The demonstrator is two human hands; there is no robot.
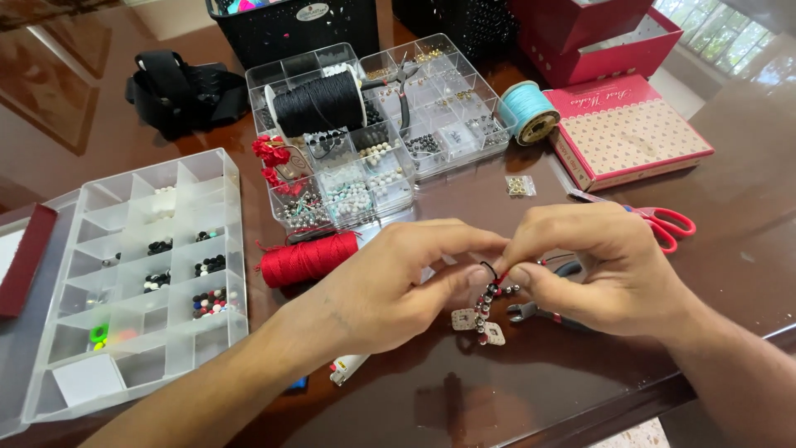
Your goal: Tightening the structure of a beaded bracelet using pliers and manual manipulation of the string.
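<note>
My left hand [398, 282] and my right hand [601, 265] meet fingertip to fingertip over the brown table [464, 398]. Between them they pinch a short beaded cord [487, 300] strung with dark, red and silver beads, with a black loop at its top and two small square metal charms hanging at its lower end. Small pliers [531, 312] lie on the table just under my right hand, partly hidden by it. A red cord spool [305, 259] lies beside my left hand.
A clear bead organizer [133, 274] sits at the left. Another clear divided box [398, 124] at the back carries a black cord spool [319, 104]. A light blue spool [529, 112], a pink patterned box [630, 133], red-handled scissors [663, 222] and black baskets [290, 29] are further back.
</note>
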